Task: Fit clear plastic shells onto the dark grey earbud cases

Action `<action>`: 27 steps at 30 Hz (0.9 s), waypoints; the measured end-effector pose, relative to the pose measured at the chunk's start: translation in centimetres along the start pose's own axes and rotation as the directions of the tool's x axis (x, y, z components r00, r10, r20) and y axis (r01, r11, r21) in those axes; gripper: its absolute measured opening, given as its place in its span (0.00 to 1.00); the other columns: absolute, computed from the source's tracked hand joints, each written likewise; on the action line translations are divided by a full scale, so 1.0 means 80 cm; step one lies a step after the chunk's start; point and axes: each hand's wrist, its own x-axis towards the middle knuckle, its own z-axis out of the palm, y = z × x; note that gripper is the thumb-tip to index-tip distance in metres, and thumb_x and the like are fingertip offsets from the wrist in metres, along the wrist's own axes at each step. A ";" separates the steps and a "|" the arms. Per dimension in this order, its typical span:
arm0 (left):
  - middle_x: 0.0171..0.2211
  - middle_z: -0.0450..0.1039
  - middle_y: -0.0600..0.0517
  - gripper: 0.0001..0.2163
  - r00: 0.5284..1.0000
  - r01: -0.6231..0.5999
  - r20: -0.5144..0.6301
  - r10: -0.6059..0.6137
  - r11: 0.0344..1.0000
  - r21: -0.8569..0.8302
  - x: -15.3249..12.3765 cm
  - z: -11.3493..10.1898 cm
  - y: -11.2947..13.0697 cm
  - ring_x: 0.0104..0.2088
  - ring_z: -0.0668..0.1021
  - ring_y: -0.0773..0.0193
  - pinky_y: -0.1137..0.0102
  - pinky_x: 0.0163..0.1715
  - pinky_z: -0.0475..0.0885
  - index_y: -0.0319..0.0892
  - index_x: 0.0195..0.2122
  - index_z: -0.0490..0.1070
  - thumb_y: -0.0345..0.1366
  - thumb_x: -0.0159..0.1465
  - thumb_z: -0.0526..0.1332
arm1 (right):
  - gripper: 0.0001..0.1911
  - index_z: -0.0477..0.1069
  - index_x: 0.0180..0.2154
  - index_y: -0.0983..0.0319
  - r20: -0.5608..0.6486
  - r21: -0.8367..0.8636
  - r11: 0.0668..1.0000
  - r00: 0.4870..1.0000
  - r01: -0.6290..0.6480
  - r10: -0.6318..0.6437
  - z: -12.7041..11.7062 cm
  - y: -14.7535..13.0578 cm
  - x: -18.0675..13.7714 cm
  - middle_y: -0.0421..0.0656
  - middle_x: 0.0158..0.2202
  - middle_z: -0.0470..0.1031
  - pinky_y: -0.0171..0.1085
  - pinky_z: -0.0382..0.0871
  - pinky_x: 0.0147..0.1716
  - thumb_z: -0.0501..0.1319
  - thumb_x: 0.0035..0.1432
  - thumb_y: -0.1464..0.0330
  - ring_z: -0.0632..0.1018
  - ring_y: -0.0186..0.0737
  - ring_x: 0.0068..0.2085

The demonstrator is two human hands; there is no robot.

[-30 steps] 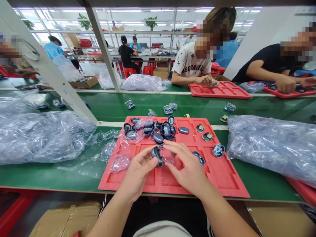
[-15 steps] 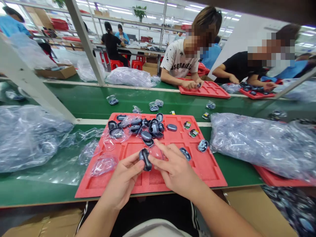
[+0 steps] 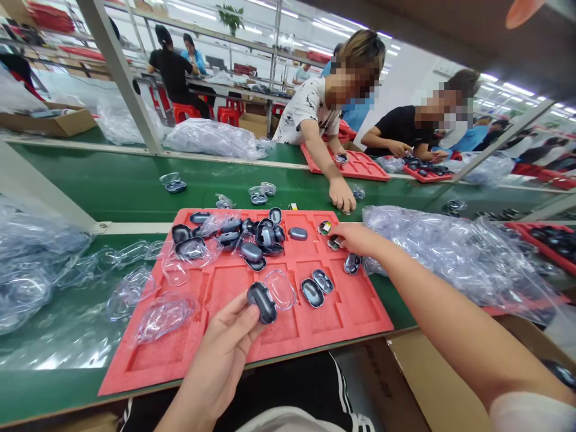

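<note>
- Though crumpled and cut off by the frame edge, clear plastic bagging (image 3: 27, 246) at far left, spilling across the green bench (image 3: 54, 390)
- Loose clear blister shells (image 3: 164, 318) lying over the left part of the red foam tray (image 3: 148, 375)
- Left hand (image 3: 220, 354) low at the tray's near side, fingers closed around a dark blue earbud case (image 3: 262, 302), thumb hidden behind it; case glossy, shut, tilted, held just above the tray
- Clear oval shell (image 3: 281, 289) lying just beside the held case, no longer covered by the right hand
- Pile of dark cases and film (image 3: 252, 237) heaped at the tray's far middle, overlapping, some still bagged
- Two open cases (image 3: 312, 293) side by side in a recess, nearer the tray's right
- Co-worker's hand (image 3: 342, 195) across the belt, on the far side of the tray, apart from the person's own hands
- Right hand (image 3: 357, 239) newly gone from the held case, now well apart from the left hand, stretched out over the tray's right side, fingertips (image 3: 338, 239) at small printed pieces (image 3: 333, 243); whether closed on one, cannot tell
- Crumpled clear bagging (image 3: 427, 246) at right, just past the right hand
</note>
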 end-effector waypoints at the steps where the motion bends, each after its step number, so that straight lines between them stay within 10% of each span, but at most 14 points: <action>1: 0.48 0.84 0.45 0.14 1.000 -0.001 -0.004 0.001 1.000 -0.005 0.000 0.000 0.000 0.51 0.82 0.56 0.66 0.54 0.79 0.42 0.47 0.84 0.39 0.61 0.74 | 0.28 0.84 0.49 0.60 0.015 -0.004 1.000 1.000 0.013 -0.013 0.001 0.002 0.002 0.49 0.49 0.83 0.42 0.73 0.53 0.66 0.46 0.85 0.82 0.52 0.52; 8: 0.51 0.83 0.45 0.17 0.998 -0.008 -0.055 0.006 0.999 -0.044 0.003 -0.006 -0.002 0.51 0.83 0.56 0.66 0.54 0.79 0.43 0.49 0.84 0.38 0.59 0.76 | 0.22 0.85 0.42 0.59 -0.018 0.033 0.990 0.991 0.135 -0.134 -0.003 -0.024 0.002 0.49 0.51 0.77 0.42 0.76 0.49 0.62 0.51 0.83 0.82 0.46 0.46; 15: 0.52 0.83 0.48 0.17 0.996 -0.067 -0.063 0.062 0.994 -0.082 0.012 -0.007 -0.002 0.53 0.82 0.59 0.70 0.55 0.78 0.45 0.50 0.83 0.36 0.59 0.76 | 0.26 0.83 0.52 0.56 -0.080 0.197 0.935 0.956 0.294 -0.283 0.013 -0.075 -0.006 0.45 0.64 0.75 0.50 0.68 0.66 0.62 0.54 0.80 0.77 0.50 0.62; 21: 0.51 0.82 0.48 0.16 0.992 -0.107 -0.073 0.102 0.991 -0.075 0.013 -0.006 -0.001 0.54 0.81 0.59 0.68 0.57 0.77 0.45 0.50 0.82 0.36 0.60 0.75 | 0.27 0.77 0.58 0.57 -0.282 0.366 0.925 0.959 0.101 0.007 0.047 -0.089 -0.011 0.47 0.60 0.80 0.49 0.73 0.62 0.61 0.60 0.79 0.82 0.46 0.58; 27: 0.50 0.82 0.49 0.18 0.979 -0.173 -0.118 0.168 0.984 -0.037 0.020 -0.001 0.001 0.53 0.81 0.60 0.67 0.57 0.76 0.45 0.49 0.82 0.36 0.57 0.77 | 0.13 0.85 0.43 0.61 -0.318 0.529 0.843 0.898 -0.097 0.303 0.047 -0.093 -0.016 0.46 0.38 0.88 0.46 0.81 0.49 0.66 0.57 0.76 0.87 0.48 0.41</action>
